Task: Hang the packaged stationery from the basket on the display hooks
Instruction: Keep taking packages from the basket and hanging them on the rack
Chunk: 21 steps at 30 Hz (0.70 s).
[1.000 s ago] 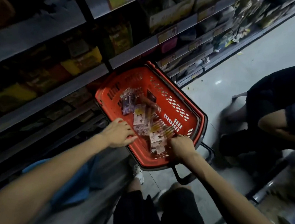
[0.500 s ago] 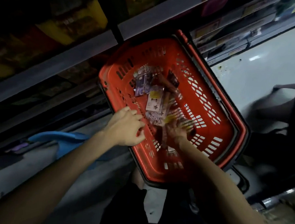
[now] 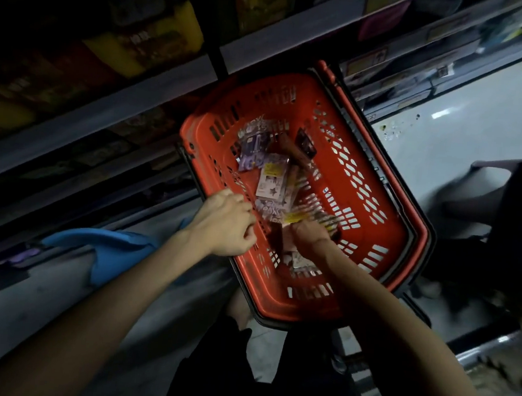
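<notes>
Plastic, red and moulded, forms the basket (image 3: 384,238); its walls are pierced by rows of slots and its rim is edged in black; it is seen beside grey shelves (image 3: 104,113). The left hand (image 3: 224,226) is held at the basket's left wall, fingers curled; whether the wall is gripped cannot be told. The right hand (image 3: 308,234) is placed inside among the packets (image 3: 271,183), blurred, its grasp unreadable. Flat, glossy packets, purple, white and yellow-labelled, are heaped on the basket's bottom.

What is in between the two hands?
In the head view, the red basket's slotted side wall sits between the left hand and right hand, with a white packet just beyond.
</notes>
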Available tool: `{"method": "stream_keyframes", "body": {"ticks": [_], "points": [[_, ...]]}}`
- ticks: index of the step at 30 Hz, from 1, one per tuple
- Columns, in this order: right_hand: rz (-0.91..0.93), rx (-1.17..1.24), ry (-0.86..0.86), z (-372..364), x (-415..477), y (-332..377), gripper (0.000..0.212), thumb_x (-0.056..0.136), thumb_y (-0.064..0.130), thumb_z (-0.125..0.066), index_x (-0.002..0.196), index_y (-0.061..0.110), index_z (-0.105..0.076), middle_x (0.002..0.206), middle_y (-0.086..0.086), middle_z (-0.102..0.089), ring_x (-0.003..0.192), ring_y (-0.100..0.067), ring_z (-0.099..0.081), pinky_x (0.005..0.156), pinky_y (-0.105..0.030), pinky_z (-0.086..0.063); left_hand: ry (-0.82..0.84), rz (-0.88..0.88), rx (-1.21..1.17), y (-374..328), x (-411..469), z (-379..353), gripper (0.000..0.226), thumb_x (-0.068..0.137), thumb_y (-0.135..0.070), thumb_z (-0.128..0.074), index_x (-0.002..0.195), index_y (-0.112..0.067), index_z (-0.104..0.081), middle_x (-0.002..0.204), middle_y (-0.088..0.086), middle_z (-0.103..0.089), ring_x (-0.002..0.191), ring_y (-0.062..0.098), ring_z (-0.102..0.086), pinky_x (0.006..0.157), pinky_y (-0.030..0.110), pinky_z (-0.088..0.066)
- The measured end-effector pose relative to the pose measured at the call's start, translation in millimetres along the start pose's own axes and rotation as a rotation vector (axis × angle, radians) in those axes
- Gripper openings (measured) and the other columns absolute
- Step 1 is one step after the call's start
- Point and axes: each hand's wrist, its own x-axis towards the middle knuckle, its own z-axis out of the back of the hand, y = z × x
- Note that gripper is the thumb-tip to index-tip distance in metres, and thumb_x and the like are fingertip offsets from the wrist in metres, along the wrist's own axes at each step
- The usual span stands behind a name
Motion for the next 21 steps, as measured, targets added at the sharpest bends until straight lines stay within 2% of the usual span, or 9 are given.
{"method": "stream_keyframes", "body": {"ticks": [3, 6, 8, 10, 12, 13, 15, 19, 21], "points": [[-0.021, 0.106, -0.156, 26, -24, -11, 0.033, 0.098, 0.004, -0.052, 0.127, 0.014, -0.064, 0.12, -0.011, -0.071, 0.111, -0.032, -0.069, 0.087, -0.04, -0.056, -0.077, 0.039, -0.064, -1, -1, -1, 0.055, 0.088, -0.045, -0.037, 0.124, -0.027, -0.073, 0.118, -0.006, -0.073, 0.107, 0.018, -0.064, 0.1, 0.039, -0.042], [-0.007, 0.448, -0.314, 50, -49, -27, 0.033, 0.098, 0.012, -0.059, 0.131, 0.014, -0.061, 0.118, -0.015, -0.073, 0.108, -0.036, -0.069, 0.09, -0.046, -0.055, -0.139, 0.128, -0.2, -7, 1, 2, 0.064, 0.095, -0.055, -0.055, 0.153, -0.03, -0.047, 0.146, -0.005, -0.06, 0.127, 0.018, -0.059, 0.11, 0.039, -0.038], [0.017, 0.715, -0.387, 65, -65, -34, 0.033, 0.098, 0.017, -0.063, 0.131, 0.016, -0.062, 0.122, -0.012, -0.073, 0.112, -0.033, -0.069, 0.094, -0.046, -0.054, -0.177, 0.221, -0.356, -10, 7, 7, 0.084, 0.092, -0.066, -0.063, 0.162, -0.031, -0.032, 0.158, -0.003, -0.048, 0.139, 0.019, -0.051, 0.117, 0.042, -0.033], [0.047, 0.94, -0.4, 82, -76, -36, 0.027, 0.102, 0.032, -0.06, 0.125, 0.02, -0.065, 0.119, -0.004, -0.074, 0.109, -0.025, -0.069, 0.097, -0.047, -0.053, -0.21, 0.286, -0.542, -11, 10, 13, 0.092, 0.087, -0.071, -0.068, 0.162, -0.034, -0.03, 0.161, -0.003, -0.046, 0.142, 0.018, -0.047, 0.12, 0.045, -0.032], [0.091, 1.16, -0.358, 102, -85, -34, 0.033, 0.098, 0.045, -0.057, 0.117, 0.02, -0.068, 0.111, 0.001, -0.074, 0.102, -0.017, -0.069, 0.094, -0.041, -0.054, -0.224, 0.282, -0.704, -6, 12, 17, 0.07, 0.088, -0.059, -0.075, 0.149, -0.034, -0.051, 0.139, -0.004, -0.065, 0.125, 0.018, -0.061, 0.106, 0.037, -0.046], [0.126, 1.236, -0.353, 111, -87, -32, 0.033, 0.097, 0.045, -0.058, 0.113, 0.019, -0.068, 0.106, -0.001, -0.074, 0.098, -0.015, -0.068, 0.089, -0.036, -0.053, -0.225, 0.283, -0.791, -4, 12, 18, 0.049, 0.091, -0.05, -0.077, 0.134, -0.032, -0.064, 0.118, -0.007, -0.073, 0.108, 0.017, -0.067, 0.09, 0.031, -0.052], [0.158, 1.331, -0.396, 125, -89, -29, 0.029, 0.101, 0.043, -0.057, 0.111, 0.019, -0.069, 0.105, -0.002, -0.073, 0.096, -0.014, -0.069, 0.084, -0.031, -0.051, -0.268, 0.325, -0.911, -1, 13, 20, 0.019, 0.094, -0.038, -0.076, 0.107, -0.025, -0.07, 0.085, -0.014, -0.068, 0.081, 0.014, -0.066, 0.065, 0.026, -0.044], [-0.07, 1.623, -0.524, 115, -61, -27, 0.065, 0.106, 0.063, -0.029, 0.117, 0.014, -0.07, 0.112, -0.005, -0.075, 0.099, -0.02, -0.073, 0.088, -0.035, -0.058, -0.432, 0.455, -0.915, -5, 12, 17, 0.023, 0.099, -0.033, -0.07, 0.089, -0.024, -0.051, 0.066, -0.013, -0.052, 0.059, 0.005, -0.051, 0.053, 0.029, -0.033], [-0.263, 1.508, -0.483, 92, -34, -25, 0.068, 0.104, 0.066, -0.031, 0.115, 0.013, -0.071, 0.109, -0.008, -0.076, 0.094, -0.024, -0.072, 0.083, -0.037, -0.058, -0.513, 0.505, -0.855, -13, 13, 14, 0.024, 0.1, -0.036, -0.067, 0.092, -0.022, -0.049, 0.069, -0.007, -0.057, 0.063, 0.02, -0.057, 0.056, 0.033, -0.033]]}}
